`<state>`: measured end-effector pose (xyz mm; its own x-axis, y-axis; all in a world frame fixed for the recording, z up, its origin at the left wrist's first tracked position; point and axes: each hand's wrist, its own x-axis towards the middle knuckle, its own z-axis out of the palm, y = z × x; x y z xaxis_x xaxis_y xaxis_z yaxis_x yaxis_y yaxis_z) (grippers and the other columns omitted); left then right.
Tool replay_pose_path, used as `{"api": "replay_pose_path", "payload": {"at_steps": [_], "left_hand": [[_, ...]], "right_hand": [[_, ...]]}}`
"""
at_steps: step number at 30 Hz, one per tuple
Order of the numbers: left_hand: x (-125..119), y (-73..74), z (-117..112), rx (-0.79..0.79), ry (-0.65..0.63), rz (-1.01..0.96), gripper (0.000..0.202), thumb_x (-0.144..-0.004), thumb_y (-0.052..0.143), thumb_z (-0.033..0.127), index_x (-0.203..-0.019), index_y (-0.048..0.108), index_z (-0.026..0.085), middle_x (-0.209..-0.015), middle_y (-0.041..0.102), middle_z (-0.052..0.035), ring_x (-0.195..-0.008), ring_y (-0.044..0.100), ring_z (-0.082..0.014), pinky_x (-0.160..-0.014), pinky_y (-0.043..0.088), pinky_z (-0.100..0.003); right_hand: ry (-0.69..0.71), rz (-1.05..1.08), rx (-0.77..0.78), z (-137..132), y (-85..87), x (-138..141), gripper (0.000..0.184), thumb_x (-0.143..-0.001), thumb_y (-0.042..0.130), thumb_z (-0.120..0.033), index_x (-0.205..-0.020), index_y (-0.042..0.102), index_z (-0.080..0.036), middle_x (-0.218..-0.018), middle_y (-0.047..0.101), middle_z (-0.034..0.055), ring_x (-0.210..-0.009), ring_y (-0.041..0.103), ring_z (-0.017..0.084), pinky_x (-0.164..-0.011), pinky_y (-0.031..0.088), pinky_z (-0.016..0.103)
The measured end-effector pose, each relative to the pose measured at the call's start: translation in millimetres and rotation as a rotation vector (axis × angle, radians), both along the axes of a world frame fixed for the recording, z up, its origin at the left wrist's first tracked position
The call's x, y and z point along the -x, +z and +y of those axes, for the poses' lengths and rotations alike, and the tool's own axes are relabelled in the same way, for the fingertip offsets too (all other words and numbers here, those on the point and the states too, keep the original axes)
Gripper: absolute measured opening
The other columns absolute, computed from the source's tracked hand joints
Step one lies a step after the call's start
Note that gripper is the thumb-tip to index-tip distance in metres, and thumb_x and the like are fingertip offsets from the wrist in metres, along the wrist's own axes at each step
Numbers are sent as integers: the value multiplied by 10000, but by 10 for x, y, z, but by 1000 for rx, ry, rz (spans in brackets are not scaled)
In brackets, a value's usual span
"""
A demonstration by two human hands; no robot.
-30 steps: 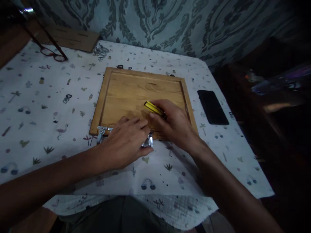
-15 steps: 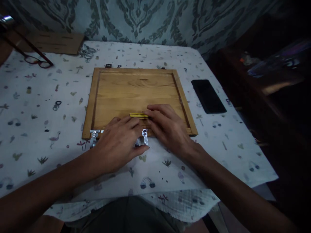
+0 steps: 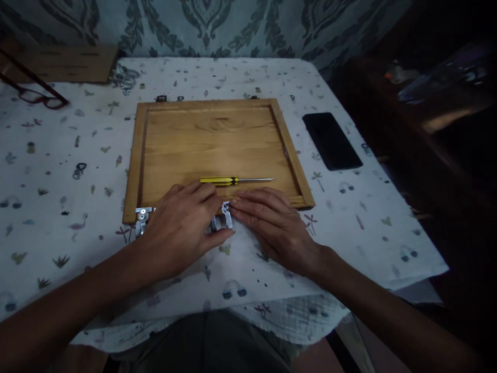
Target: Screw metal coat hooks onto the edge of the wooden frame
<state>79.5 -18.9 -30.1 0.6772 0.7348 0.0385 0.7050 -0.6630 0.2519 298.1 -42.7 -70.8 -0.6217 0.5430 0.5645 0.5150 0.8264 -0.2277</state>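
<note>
A shallow wooden panel (image 3: pixel 213 145) with a raised frame lies flat on the table. At its near edge is a shiny metal fitting (image 3: pixel 142 216) with screws in its left end. My left hand (image 3: pixel 178 223) is curled over the middle of this fitting, the thumb on the near side. My right hand (image 3: pixel 275 223) has its fingers pressed together, tips at the fitting's right end; whether something small is between them is hidden. A screwdriver (image 3: pixel 221 181) with a yellow and black handle rests on the panel just beyond both hands, its shaft pointing right.
A black phone (image 3: pixel 332 141) lies right of the panel. Red-framed glasses (image 3: pixel 42 96), a piece of cardboard (image 3: pixel 73 65) and a heap of small metal parts (image 3: pixel 124 77) are at the far left. A printed cloth (image 3: pixel 97 269) covers the table.
My right hand has let go of the screwdriver, which now lies on the panel, and has come nearer to the metal fitting. My left hand stays over the fitting. The view has shifted slightly.
</note>
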Motion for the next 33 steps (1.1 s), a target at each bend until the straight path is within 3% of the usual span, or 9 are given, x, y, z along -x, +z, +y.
{"api": "replay_pose_path", "payload": {"at_steps": [7,15,24,30,33], "left_hand": [[-3,-8,-3,-27,-4,-5,293,-876,617,420,-954,667,142,-973,676,-77,-939,624,-286,-776,509,-462],[36,-42,-8,-101,-14,-22,309,-850,654,443,-954,671,153,-959,680,-71,-913,623,-269,-749,497,-424],[28,-53,-13,-90,-13,-24,293,-836,675,436,-928,664,159,-917,662,-68,-895,614,-275,-741,490,-427],[125,111,62,109,33,-150,364,-910,548,513,-1054,646,194,-989,658,-51,-875,624,-214,-755,492,-360],[183,199,195,110,90,-165,329,-951,463,459,-1017,653,199,-966,651,-46,-869,616,-200,-730,474,-329]], "right_hand": [[7,-38,29,-2,-37,-40,363,-909,493,-33,-1245,593,-128,-1234,693,116,-1268,577,230,-1081,442,510],[-19,-48,-3,3,-25,-6,255,-924,513,-42,-1141,635,-98,-1169,723,117,-1130,664,226,-1058,464,504],[-58,-74,-45,-6,-3,30,245,-964,469,-72,-1113,648,-147,-1131,742,48,-1094,663,194,-1092,413,525],[-59,-62,-45,3,-29,47,237,-957,469,-62,-1099,649,-119,-1130,738,62,-1086,646,199,-1100,389,534],[-61,-36,-55,3,-34,52,231,-950,476,-50,-1084,652,-119,-1107,744,54,-1068,647,197,-1083,405,519]]}}
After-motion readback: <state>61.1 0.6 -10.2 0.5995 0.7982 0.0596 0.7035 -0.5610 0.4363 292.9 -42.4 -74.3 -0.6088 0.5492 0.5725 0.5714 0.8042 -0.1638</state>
